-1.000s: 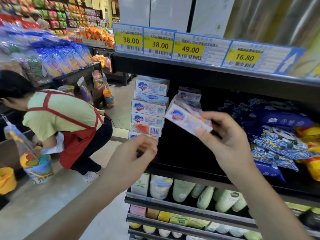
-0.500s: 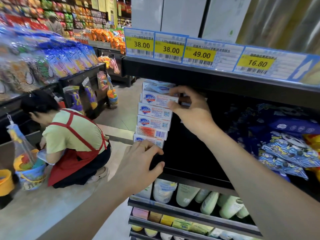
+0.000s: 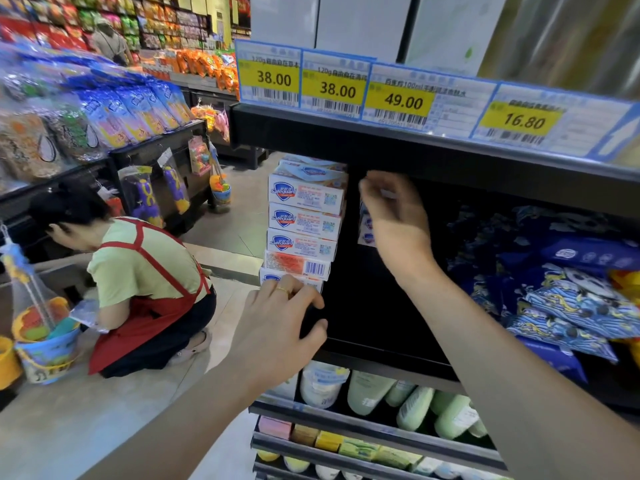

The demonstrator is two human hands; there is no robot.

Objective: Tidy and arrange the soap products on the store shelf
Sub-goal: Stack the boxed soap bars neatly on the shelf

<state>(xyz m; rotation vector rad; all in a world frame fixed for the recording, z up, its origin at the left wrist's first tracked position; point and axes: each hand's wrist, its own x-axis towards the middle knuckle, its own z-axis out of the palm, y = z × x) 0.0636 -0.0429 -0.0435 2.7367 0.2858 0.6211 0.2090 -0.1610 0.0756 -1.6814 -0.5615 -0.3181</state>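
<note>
1. Your right hand point(image 3: 394, 216) is up inside the dark shelf bay, just under the upper shelf point(image 3: 415, 147). Its fingers are curled loosely, and I cannot tell whether they pinch anything. A second lot of soap boxes point(image 3: 365, 230) shows only as a sliver behind that hand, so its exact pose is hidden.
2. Your left hand point(image 3: 280, 327) sits low at the front corner of the bay, with its fingertips curled against the bottom soap box point(image 3: 273, 277) of the stack. It looks like it is steadying the stack, not lifting it.
3. The stack of soap boxes point(image 3: 303, 220) stands at the left end of the shelf, to the left of your right hand and directly above your left. Each box lies flat with its long axis running left to right, along the shelf edge, printed face toward you.
4. The relation that matters is that the stack sits between your two hands, left hand touching its base and right hand level with its upper boxes, just beside them.
5. My judgement is that the right hand is better placed to square up the partly hidden boxes beside the stack, while the left keeps the base from sliding off the open end.
</note>
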